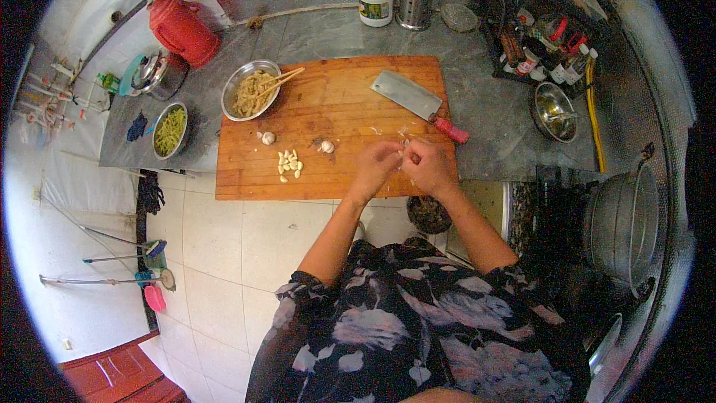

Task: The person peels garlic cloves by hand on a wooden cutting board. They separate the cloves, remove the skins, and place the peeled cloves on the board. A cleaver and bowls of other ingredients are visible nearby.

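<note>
My left hand (376,168) and my right hand (428,167) meet fingertip to fingertip over the right front part of the wooden cutting board (330,95). A small pale piece, probably a garlic clove, shows between them; the fingers mostly hide it. Papery scraps lie around the hands. A cleaver (407,92) with a red handle rests behind them. Peeled garlic cloves (290,165) are grouped to the left, near one garlic bulb (268,137) and another garlic bulb (327,146). At the board's back left corner stands a metal bowl (227,102) of sliced food with chopsticks (282,79) across it.
On the grey counter (330,31) are a bowl of green strips (170,130), a red jug (183,31), a lidded pot (162,75), a yellow-lidded jar (375,3), a metal utensil holder (415,3), condiment bottles (570,70) and a steel bowl with liquid (555,112). A large pot (618,224) stands right.
</note>
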The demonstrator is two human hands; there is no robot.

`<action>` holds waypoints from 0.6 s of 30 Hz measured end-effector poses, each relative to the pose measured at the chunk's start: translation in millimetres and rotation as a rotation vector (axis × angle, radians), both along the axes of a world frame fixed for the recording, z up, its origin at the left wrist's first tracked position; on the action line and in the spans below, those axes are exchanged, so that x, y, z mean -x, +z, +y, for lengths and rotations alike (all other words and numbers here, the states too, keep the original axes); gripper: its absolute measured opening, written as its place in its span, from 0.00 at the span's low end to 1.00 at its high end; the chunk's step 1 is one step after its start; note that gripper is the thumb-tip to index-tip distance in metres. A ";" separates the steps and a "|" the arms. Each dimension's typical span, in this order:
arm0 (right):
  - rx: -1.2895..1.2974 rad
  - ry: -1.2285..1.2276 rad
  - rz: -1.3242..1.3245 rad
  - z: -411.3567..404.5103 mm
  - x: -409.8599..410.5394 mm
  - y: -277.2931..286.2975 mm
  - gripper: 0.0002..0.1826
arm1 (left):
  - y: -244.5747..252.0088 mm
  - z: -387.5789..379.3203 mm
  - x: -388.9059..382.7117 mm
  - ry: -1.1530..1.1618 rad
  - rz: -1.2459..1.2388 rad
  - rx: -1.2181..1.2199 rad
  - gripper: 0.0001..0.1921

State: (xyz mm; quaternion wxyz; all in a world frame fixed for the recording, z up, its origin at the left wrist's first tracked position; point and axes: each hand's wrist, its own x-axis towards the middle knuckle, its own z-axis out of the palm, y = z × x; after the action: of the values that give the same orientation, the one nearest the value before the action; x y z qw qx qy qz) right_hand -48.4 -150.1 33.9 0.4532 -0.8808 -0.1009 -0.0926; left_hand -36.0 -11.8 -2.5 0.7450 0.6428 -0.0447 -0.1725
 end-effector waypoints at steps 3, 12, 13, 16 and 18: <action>0.016 -0.023 -0.012 0.1 -0.3 -1.7 0.05 | 1.2 0.5 -0.1 -0.022 -0.006 -0.001 0.09; -0.160 -0.056 0.147 0.8 -7.9 -25.1 0.04 | -9.5 5.7 1.3 0.000 0.188 0.212 0.09; -0.178 -0.054 0.149 -0.3 -8.6 -26.4 0.05 | -10.9 6.7 1.6 0.001 0.220 0.230 0.09; -0.254 -0.059 0.211 -0.3 -11.1 -29.0 0.05 | -13.0 10.7 1.1 0.003 0.253 0.350 0.08; -0.252 -0.029 0.256 -2.7 -12.9 -29.2 0.04 | -11.9 12.3 0.8 0.010 0.229 0.344 0.08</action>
State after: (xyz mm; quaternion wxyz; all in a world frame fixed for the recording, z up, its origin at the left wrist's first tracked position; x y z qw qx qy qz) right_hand -35.4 -152.7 4.7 0.5675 -0.8232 -0.0174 0.0017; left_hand -36.7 0.5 -14.4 0.8450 0.4824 0.0147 -0.2304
